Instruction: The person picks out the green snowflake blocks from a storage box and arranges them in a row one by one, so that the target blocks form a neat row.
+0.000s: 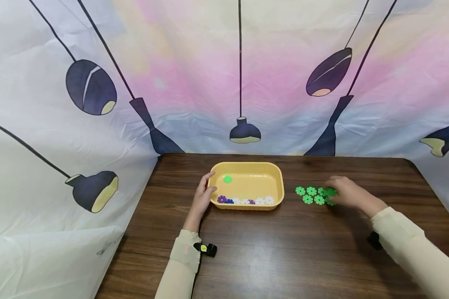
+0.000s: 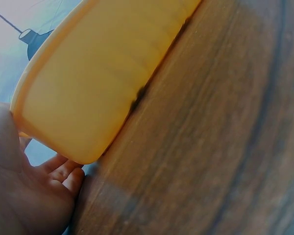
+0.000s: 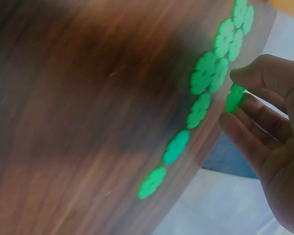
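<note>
A yellow plastic basin (image 1: 247,206) sits on the table with a green notched plastic disc (image 1: 228,179) inside, towards its back left. Purple, blue and white discs (image 1: 269,200) lie along its near inner side. My left hand (image 1: 202,195) holds the basin by its left end, thumb at the rim; in the left wrist view the fingers (image 2: 63,171) reach around that end. To the right, my right hand (image 1: 346,192) hovers over a group of green discs (image 1: 311,191). Between thumb and fingers it pinches one green disc (image 3: 234,98), slightly above the others.
The brown wooden table (image 1: 269,257) reaches back to a cloth backdrop (image 1: 202,74) printed with hanging lamps. In the right wrist view several green discs (image 3: 176,147) form a line on the wood. Black straps with small devices (image 1: 209,249) sit at the wrists.
</note>
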Demonstrator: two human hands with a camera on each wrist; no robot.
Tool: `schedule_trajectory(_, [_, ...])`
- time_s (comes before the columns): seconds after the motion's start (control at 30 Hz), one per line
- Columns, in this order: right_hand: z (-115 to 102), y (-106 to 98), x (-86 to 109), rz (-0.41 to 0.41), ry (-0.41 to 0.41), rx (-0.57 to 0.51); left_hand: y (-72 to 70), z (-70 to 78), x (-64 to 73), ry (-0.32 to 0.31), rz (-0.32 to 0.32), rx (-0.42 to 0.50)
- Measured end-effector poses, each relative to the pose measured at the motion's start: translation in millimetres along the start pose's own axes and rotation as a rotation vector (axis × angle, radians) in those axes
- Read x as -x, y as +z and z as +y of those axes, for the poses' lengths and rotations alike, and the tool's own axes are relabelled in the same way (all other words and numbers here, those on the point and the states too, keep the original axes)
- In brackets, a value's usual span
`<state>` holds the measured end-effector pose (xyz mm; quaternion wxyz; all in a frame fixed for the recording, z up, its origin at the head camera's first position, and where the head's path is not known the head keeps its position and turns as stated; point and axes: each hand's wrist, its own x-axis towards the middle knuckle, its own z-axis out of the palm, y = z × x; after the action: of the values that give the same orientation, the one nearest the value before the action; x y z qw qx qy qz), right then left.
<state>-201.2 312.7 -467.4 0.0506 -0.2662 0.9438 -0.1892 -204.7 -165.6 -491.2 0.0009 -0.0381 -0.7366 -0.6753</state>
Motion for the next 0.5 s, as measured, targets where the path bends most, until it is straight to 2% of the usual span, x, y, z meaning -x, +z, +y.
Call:
schedule_trajectory(0.23, [8, 4, 14.4, -0.007, 0.045, -0.010, -0.5, -0.5, -0.3, -0.002, 0.002, 0.003])
schedule_trajectory(0.5, [12, 8, 19.3, -0.006, 0.060, 0.005, -0.9, 0.5, -0.5, -0.010, -0.005, 0.001])
